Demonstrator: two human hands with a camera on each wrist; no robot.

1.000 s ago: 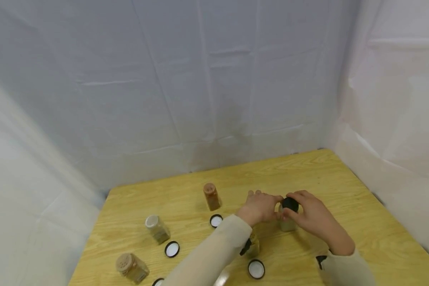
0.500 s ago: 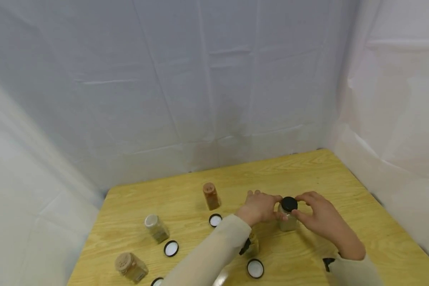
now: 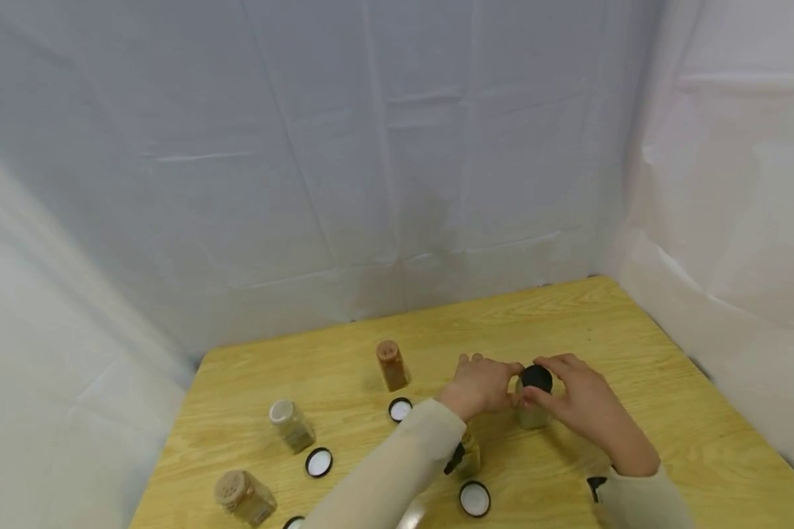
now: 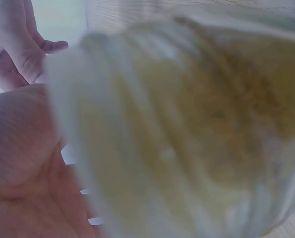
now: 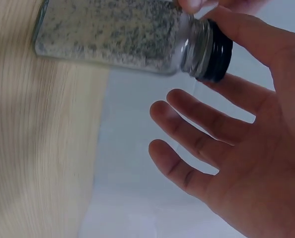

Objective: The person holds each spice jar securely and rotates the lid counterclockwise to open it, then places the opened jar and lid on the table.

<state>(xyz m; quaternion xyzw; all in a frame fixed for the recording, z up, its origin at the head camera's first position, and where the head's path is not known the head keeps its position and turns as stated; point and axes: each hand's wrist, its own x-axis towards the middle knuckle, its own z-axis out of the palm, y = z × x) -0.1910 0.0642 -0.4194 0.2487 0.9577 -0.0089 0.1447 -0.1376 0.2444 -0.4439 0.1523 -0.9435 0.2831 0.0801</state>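
Note:
A clear glass spice jar (image 5: 108, 34) with dark-flecked pale contents stands upright on the table at the right in the head view. My left hand (image 3: 479, 386) pinches its neck between thumb and forefinger, the other fingers sticking out. On top sits a black cap (image 3: 537, 378), which my right hand (image 3: 578, 397) pinches between thumb and forefinger. The remaining right fingers (image 5: 187, 173) stand extended, away from the glass. Beneath my left wrist is another jar (image 3: 468, 459) with yellow-brown contents. That jar looms large and blurred in the left wrist view.
Uncapped shaker jars stand to the left: a red-brown one (image 3: 392, 365), a white-topped one (image 3: 291, 426) and a tan one (image 3: 245, 497). Several black-rimmed lids, including one (image 3: 319, 462) and another (image 3: 474, 499), lie white side up. White sheeting (image 3: 344, 184) hangs behind the wooden table (image 3: 503, 316).
Half a second ago my right fingers were spread off the cap to the right; now they are back around it. My left hand has kept its hold on the jar.

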